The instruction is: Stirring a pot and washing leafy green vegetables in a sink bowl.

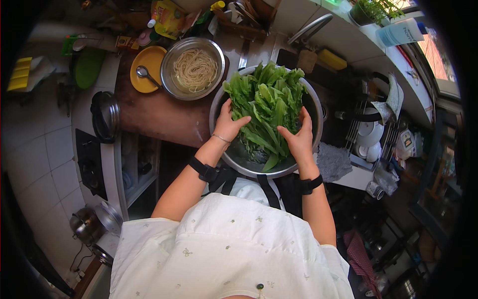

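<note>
A heap of leafy green lettuce (274,102) rises out of a large metal basin (317,95) in front of me. Water shows at the bottom of the basin, below the leaves. My left hand (228,122) holds the heap from its left side, thumb on top of the leaves. From the right, my right hand (300,136) clasps it, its thumb pointing inward. Some fingertips of both hands are hidden by the leaves or the basin's inside.
Left of the basin, a steel bowl (166,80) of noodles (196,69) and a yellow plate (140,84) with a spoon (147,74) stand on a brown board (164,119). A faucet (310,28) is behind. To the right are a grey cloth (332,162) and a dish rack (354,129) with white bowls.
</note>
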The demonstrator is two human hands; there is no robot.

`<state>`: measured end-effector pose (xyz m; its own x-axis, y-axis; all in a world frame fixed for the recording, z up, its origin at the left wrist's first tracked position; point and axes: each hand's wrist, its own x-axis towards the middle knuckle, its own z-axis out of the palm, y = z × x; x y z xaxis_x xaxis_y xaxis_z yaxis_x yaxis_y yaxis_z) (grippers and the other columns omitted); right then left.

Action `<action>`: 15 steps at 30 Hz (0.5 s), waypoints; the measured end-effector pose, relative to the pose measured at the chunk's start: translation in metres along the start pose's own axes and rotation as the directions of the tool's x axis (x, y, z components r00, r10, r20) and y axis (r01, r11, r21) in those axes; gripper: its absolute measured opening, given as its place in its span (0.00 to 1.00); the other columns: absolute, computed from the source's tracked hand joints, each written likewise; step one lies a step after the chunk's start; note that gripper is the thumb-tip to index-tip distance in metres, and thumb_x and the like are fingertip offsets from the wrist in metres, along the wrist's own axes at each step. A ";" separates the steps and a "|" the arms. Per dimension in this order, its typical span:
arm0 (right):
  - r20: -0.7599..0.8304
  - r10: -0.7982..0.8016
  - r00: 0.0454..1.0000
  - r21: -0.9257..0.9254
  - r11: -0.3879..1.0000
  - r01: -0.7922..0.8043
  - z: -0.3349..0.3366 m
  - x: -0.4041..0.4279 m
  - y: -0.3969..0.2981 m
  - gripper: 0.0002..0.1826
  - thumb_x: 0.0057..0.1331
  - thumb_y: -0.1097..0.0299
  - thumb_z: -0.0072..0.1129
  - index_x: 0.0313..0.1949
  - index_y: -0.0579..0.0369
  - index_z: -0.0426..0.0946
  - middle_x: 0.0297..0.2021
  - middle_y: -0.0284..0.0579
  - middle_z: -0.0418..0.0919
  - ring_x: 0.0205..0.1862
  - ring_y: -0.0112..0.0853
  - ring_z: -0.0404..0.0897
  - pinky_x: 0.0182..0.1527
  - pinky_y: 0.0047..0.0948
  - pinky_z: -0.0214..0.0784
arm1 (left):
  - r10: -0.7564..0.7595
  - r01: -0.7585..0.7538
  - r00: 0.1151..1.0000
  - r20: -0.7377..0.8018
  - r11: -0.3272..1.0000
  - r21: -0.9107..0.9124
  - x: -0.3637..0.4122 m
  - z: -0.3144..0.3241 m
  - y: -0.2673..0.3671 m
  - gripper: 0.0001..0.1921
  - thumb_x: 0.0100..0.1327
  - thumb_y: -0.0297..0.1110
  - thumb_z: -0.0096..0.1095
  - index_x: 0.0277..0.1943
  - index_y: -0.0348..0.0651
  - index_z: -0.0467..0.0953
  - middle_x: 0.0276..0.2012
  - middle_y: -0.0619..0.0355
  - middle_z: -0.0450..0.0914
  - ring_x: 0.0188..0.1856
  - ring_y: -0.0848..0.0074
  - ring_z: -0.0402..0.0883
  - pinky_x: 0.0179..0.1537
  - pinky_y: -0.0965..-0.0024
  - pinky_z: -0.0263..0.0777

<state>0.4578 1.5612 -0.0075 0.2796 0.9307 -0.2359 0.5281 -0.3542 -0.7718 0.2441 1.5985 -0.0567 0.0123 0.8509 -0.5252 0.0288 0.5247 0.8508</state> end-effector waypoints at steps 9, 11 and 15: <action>0.128 0.173 0.977 0.209 0.958 -0.197 0.021 0.048 0.038 0.49 0.46 0.64 0.73 0.64 0.64 0.55 0.57 0.53 0.67 0.58 0.42 0.69 0.61 0.34 0.58 | -0.343 0.346 0.937 0.071 0.937 -0.046 0.004 0.021 -0.009 0.41 0.49 0.30 0.74 0.60 0.28 0.54 0.53 0.44 0.71 0.53 0.62 0.74 0.49 0.66 0.73; 0.345 0.212 0.914 0.444 0.821 -0.358 0.028 0.050 0.040 0.46 0.46 0.70 0.72 0.63 0.63 0.57 0.54 0.50 0.70 0.55 0.39 0.71 0.59 0.32 0.60 | -0.318 0.329 0.937 0.145 0.943 -0.055 0.006 0.028 -0.010 0.41 0.49 0.30 0.74 0.60 0.29 0.53 0.53 0.44 0.71 0.54 0.62 0.74 0.49 0.67 0.73; 0.607 0.203 0.769 0.533 0.614 -0.583 0.028 0.046 0.036 0.39 0.47 0.78 0.69 0.59 0.61 0.62 0.50 0.45 0.74 0.52 0.34 0.73 0.56 0.30 0.63 | -0.267 0.320 0.918 0.293 0.935 -0.150 0.011 0.028 -0.013 0.42 0.51 0.27 0.71 0.64 0.33 0.50 0.54 0.45 0.70 0.55 0.62 0.73 0.51 0.62 0.72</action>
<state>0.4671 1.5935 -0.0622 -0.1640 0.6986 -0.6965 -0.2661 -0.7112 -0.6507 0.2717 1.6004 -0.0741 0.2960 0.6337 -0.7147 -0.1191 0.7669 0.6306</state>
